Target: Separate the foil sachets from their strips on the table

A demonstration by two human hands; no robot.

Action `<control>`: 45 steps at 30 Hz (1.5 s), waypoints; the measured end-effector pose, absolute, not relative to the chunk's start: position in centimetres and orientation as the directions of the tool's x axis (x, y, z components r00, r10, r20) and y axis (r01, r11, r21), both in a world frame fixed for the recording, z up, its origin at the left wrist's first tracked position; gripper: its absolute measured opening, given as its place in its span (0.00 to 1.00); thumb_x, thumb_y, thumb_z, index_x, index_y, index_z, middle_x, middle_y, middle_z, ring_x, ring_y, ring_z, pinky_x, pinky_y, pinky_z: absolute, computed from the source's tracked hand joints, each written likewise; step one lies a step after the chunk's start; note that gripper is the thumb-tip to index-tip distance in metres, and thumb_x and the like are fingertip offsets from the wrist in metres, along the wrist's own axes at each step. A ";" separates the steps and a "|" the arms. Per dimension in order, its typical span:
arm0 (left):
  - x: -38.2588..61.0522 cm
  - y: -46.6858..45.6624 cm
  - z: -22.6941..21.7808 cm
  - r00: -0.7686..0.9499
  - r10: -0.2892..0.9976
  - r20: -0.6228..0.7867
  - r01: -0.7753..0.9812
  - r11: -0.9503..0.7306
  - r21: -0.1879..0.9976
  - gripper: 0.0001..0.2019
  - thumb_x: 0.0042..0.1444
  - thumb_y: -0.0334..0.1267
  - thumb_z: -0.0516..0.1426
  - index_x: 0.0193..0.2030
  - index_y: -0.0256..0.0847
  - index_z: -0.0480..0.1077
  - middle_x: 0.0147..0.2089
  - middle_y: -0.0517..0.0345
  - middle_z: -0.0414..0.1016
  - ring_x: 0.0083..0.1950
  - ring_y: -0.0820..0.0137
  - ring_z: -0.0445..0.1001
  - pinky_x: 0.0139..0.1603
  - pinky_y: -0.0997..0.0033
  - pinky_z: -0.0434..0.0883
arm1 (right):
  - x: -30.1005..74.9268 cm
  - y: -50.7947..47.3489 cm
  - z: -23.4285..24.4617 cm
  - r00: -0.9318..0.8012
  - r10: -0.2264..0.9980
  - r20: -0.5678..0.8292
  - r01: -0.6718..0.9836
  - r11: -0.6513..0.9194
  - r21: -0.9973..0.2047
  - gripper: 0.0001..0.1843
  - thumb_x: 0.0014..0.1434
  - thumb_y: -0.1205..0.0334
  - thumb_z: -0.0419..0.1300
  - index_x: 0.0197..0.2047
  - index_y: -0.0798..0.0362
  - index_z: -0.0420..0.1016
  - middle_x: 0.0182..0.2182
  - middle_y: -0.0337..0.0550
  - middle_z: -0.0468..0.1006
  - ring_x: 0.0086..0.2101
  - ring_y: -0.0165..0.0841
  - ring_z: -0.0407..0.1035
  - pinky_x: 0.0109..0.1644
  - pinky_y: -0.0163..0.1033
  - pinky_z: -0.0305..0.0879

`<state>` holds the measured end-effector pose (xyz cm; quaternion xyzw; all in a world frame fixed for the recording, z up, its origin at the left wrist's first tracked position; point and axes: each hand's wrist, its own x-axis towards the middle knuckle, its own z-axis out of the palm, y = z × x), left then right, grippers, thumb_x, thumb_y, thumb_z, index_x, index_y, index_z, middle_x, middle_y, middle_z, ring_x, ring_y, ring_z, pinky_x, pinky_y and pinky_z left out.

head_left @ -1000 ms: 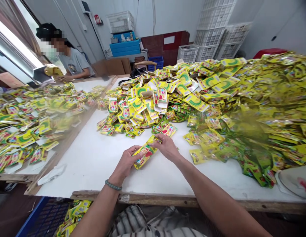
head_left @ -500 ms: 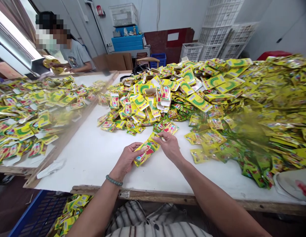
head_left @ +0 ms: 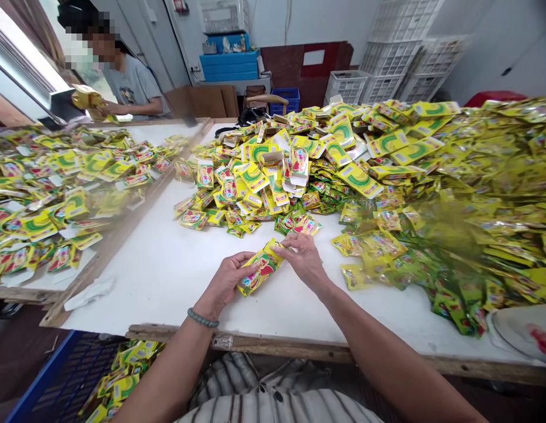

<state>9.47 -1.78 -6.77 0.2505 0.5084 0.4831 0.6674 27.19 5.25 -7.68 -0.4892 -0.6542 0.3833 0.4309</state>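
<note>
Low over the white tabletop (head_left: 167,276), a small yellow printed box (head_left: 260,271) is held tilted between both hands. My left hand (head_left: 232,276) grips its lower end, thumb across the front. At the upper end my right hand (head_left: 302,252) pinches the box's top, and its fingers hide what exactly they hold there. Just beyond the hands lies a heap of yellow boxes (head_left: 255,176), some with white flaps standing open. Small green and yellow sachets (head_left: 365,249) lie spread to the right of my right hand.
A wooden strip (head_left: 136,217) divides off another box pile on the left. Below the table edge sits a blue crate (head_left: 56,376) with yellow packs. A white tub (head_left: 523,332) stands at the right. Across the table a person (head_left: 134,88) handles a yellow pack.
The view has shifted slightly. Both hands keep nearly the same hold on the box. The person across the table has moved the yellow pack slightly.
</note>
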 end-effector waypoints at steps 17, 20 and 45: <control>9.1 -1.8 -6.9 -0.028 0.892 -0.450 -0.406 0.401 0.821 0.21 0.36 0.38 0.72 0.39 0.34 0.77 0.33 0.52 0.82 0.29 0.69 0.79 0.33 0.73 0.74 | 27.4 4.8 -7.6 -0.328 0.942 0.070 0.366 0.196 -0.910 0.12 0.52 0.48 0.66 0.28 0.46 0.82 0.47 0.44 0.76 0.55 0.45 0.58 0.61 0.53 0.51; 9.1 -1.8 -6.6 0.008 0.892 -0.453 -0.402 0.417 0.815 0.22 0.37 0.39 0.72 0.40 0.34 0.77 0.34 0.52 0.82 0.29 0.69 0.79 0.33 0.73 0.74 | 27.8 5.0 -7.3 -0.275 0.950 0.145 0.380 0.246 -0.892 0.12 0.49 0.47 0.68 0.25 0.47 0.81 0.50 0.44 0.74 0.56 0.47 0.55 0.62 0.55 0.50; 5.6 -1.4 -3.6 -0.018 0.943 -0.331 0.125 0.331 0.935 0.28 0.40 0.54 0.68 0.43 0.36 0.74 0.34 0.54 0.80 0.32 0.67 0.75 0.31 0.73 0.70 | 25.7 4.1 -6.1 -0.432 0.894 0.116 0.443 0.322 -0.837 0.08 0.58 0.56 0.63 0.39 0.48 0.79 0.48 0.45 0.76 0.55 0.43 0.62 0.58 0.48 0.57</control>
